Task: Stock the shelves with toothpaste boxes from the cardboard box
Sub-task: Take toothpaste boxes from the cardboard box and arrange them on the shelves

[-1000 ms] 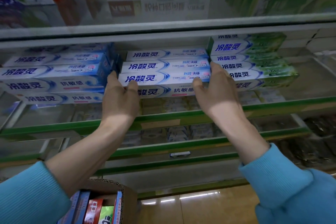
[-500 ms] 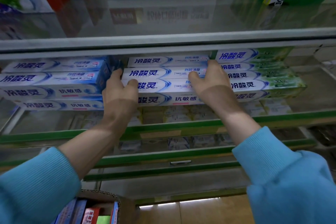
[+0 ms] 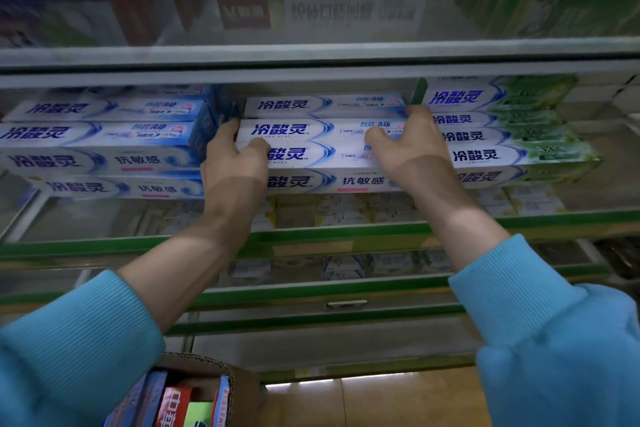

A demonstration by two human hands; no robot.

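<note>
- Gripping the middle stack of toothpaste boxes: left hand curled round its left end, right hand round its right.
- Carton below.

My left grip and right grip flank the middle toothpaste stack; the cardboard box sits below my left grip.

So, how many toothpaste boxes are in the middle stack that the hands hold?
4 visible: top box at the back, second, third between both hands, bottom. More may be hidden behind.
</note>
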